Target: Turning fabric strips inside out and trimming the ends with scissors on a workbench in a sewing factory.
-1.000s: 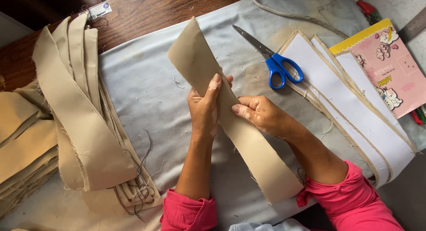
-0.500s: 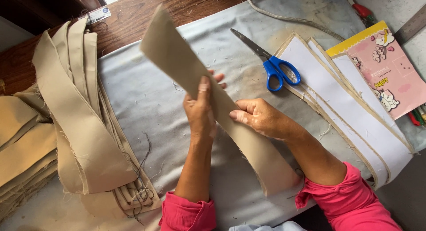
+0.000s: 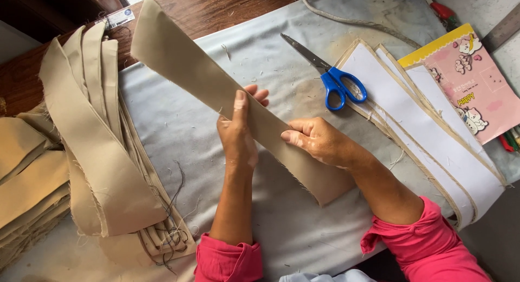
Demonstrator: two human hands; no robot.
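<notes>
I see a pale grey cloth cover on the worktable (image 3: 179, 125), spread beneath my fingers. Left of them lies a heap of long tan fabric strips (image 3: 92, 146); right of them, white-faced strips with tan edging (image 3: 428, 130). Between my hands runs one long tan fabric strip (image 3: 189, 65), its long axis slanting from far-left down to near-right, raised off the cloth. My left hand (image 3: 238, 138) clamps it at mid-length, thumb in front and fingers behind. My right hand (image 3: 319, 141) pinches the nearer stretch, fingers closed on it. Beyond my right fingers lie blue-handled scissors (image 3: 336, 84).
</notes>
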